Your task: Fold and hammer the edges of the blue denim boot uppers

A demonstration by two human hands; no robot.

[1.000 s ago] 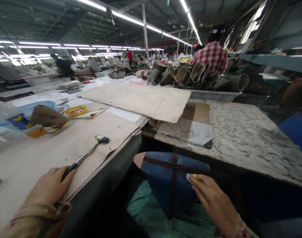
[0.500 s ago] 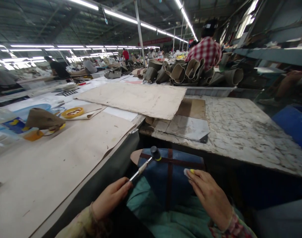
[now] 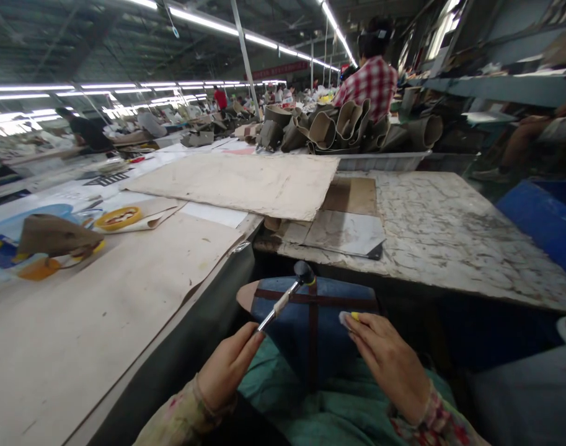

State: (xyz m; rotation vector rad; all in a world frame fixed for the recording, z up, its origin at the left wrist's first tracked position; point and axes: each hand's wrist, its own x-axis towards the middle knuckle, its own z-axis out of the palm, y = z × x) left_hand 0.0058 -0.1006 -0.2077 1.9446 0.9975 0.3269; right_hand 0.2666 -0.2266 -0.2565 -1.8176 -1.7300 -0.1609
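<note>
My left hand (image 3: 231, 365) is closed around the handle of a small hammer (image 3: 281, 303) with a black head and a bright metal shaft. The hammer head is over the far part of a blue rounded form (image 3: 287, 334) crossed by dark brown strips, with a pale tan tip at its left end. This form rests on green cloth (image 3: 324, 412) over my lap. Along its right side is my right hand (image 3: 387, 359), fingers pressed together. Something small, white and yellow, shows at those fingertips; its kind is unclear.
A pale board-covered table (image 3: 101, 316) lies to my left, with a yellow round dish (image 3: 118, 218) on it. Ahead, a large tan sheet (image 3: 245, 179) overlaps a worn bench (image 3: 426, 229). Brown rolled pieces (image 3: 322, 130) fill a bin. A person in a checked shirt (image 3: 371, 87) sits beyond.
My left hand and the hammer have shifted right and slightly up over the blue form. My right hand stays at its right side. The whole view has turned slightly to the right.
</note>
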